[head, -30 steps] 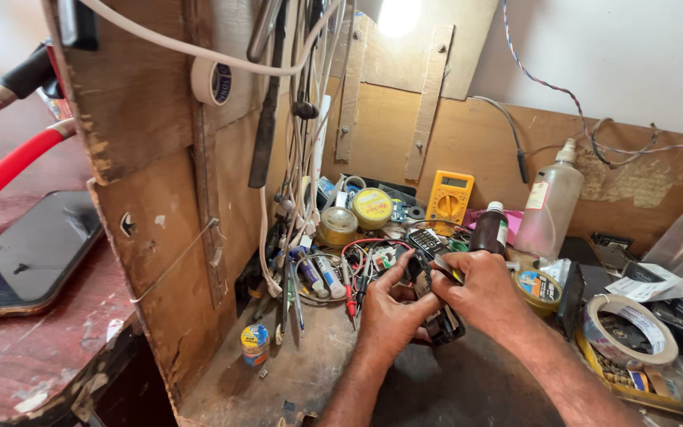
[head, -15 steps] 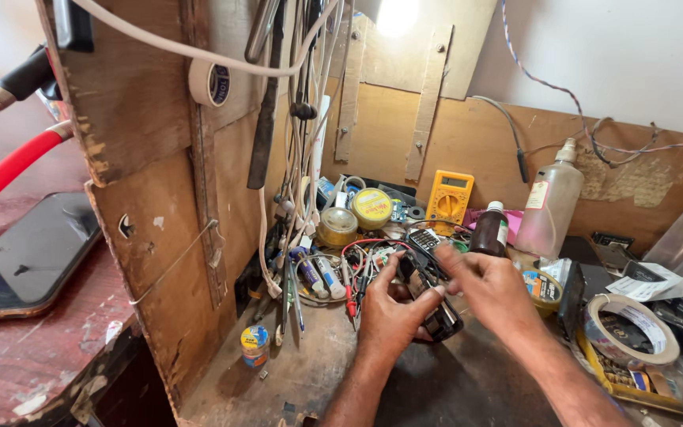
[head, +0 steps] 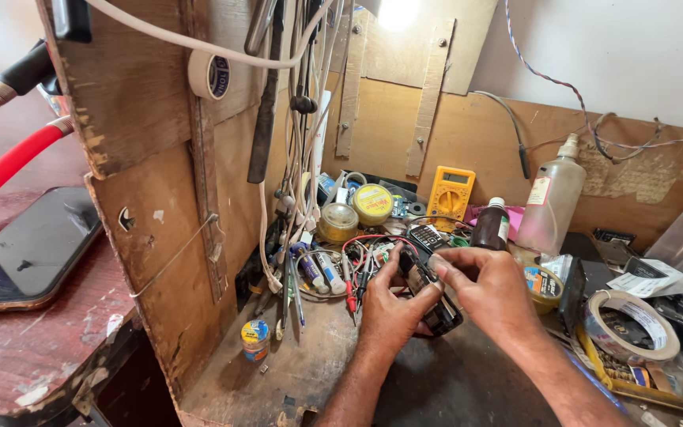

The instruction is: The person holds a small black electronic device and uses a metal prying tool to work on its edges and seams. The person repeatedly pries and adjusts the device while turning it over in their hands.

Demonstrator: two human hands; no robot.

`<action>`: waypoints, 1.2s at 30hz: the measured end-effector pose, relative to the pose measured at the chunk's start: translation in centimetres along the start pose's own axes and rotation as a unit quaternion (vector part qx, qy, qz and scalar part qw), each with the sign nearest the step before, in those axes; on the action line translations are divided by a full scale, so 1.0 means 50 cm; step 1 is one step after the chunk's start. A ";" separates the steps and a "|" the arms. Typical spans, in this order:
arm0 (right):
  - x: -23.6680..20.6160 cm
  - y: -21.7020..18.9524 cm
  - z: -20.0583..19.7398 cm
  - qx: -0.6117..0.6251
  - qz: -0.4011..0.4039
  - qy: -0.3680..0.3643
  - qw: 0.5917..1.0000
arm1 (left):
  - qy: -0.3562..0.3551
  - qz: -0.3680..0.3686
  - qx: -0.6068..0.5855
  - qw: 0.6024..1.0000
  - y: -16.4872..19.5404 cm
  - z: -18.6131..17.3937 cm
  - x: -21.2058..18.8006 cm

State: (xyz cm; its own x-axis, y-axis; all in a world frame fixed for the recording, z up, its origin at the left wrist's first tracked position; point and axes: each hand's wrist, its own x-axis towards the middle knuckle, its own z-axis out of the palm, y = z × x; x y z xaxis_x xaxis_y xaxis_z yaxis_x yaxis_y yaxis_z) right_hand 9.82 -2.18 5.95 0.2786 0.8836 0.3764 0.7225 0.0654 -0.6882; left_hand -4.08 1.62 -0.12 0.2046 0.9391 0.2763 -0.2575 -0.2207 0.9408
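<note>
Two hands: both work on one small dark device above the middle of the bench.
Left hand: fingers curled around the near and left side of the device, thumb raised toward its upper edge; closed on it.
Right hand: fingers narrow, tips pinched on the upper end of the device; palm covers its right side.
Device: held clear of the bench between both hands, tilted, lower end showing below the left thumb.
Near left: small blue-and-yellow capped container upright on the bench by the foot of the wooden panel.
Near right edge: roll of tape lying flat on clutter.
Just beyond the hands: tangle of red and white wires, with tube-shaped items leaning against it.
Mid bench: brown bottle with white cap, just beyond the right hand; two round tins to its left.
Far edge: yellow multimeter propped against the back board; tall translucent bottle to its right.
Far left, off the bench: phone lying face up on a red worn surface.
</note>
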 end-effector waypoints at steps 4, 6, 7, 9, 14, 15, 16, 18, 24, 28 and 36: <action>-0.003 -0.019 0.003 -0.014 -0.038 0.019 0.999 | 0.003 -0.031 0.007 0.999 0.000 0.000 0.001; 0.000 -0.022 0.003 -0.024 -0.053 0.027 0.998 | 0.000 -0.019 -0.004 1.000 0.002 0.000 0.002; 0.002 -0.023 0.003 -0.035 -0.065 0.031 0.997 | 0.001 -0.030 -0.005 1.000 0.003 0.000 0.001; 0.005 -0.023 0.003 -0.057 -0.089 0.040 0.994 | 0.001 -0.051 -0.006 0.999 0.003 0.000 0.001; 0.004 -0.024 0.004 -0.052 -0.111 0.043 0.992 | 0.005 -0.019 0.002 1.000 -0.002 0.001 0.003; 0.003 -0.025 0.005 -0.051 -0.111 0.040 0.992 | 0.006 -0.026 -0.003 1.000 -0.005 0.001 0.003; 0.004 -0.028 0.005 -0.054 -0.120 0.044 0.990 | 0.008 -0.026 0.000 1.000 -0.008 0.001 0.005; 0.002 -0.033 0.004 -0.058 -0.137 0.051 0.988 | 0.012 -0.025 0.005 1.000 -0.015 0.003 0.006; 0.004 -0.057 0.000 -0.108 -0.212 0.050 0.970 | 0.008 0.023 -0.001 1.000 -0.028 0.005 0.009; 0.014 -0.062 0.000 -0.138 -0.193 0.017 0.971 | 0.009 -0.018 -0.022 1.000 -0.023 0.007 0.008; 0.062 -0.035 -0.001 -0.093 -0.123 -0.053 0.987 | 0.015 -0.055 -0.020 0.998 -0.014 0.004 0.000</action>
State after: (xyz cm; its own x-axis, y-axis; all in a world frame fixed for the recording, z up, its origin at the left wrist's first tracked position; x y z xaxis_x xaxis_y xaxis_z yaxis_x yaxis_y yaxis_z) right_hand 9.46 0.42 8.32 0.0196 0.8957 0.4442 0.8661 0.2067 -0.4551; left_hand -3.72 1.74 -0.76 0.2059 0.9647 0.1643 -0.2717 -0.1050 0.9566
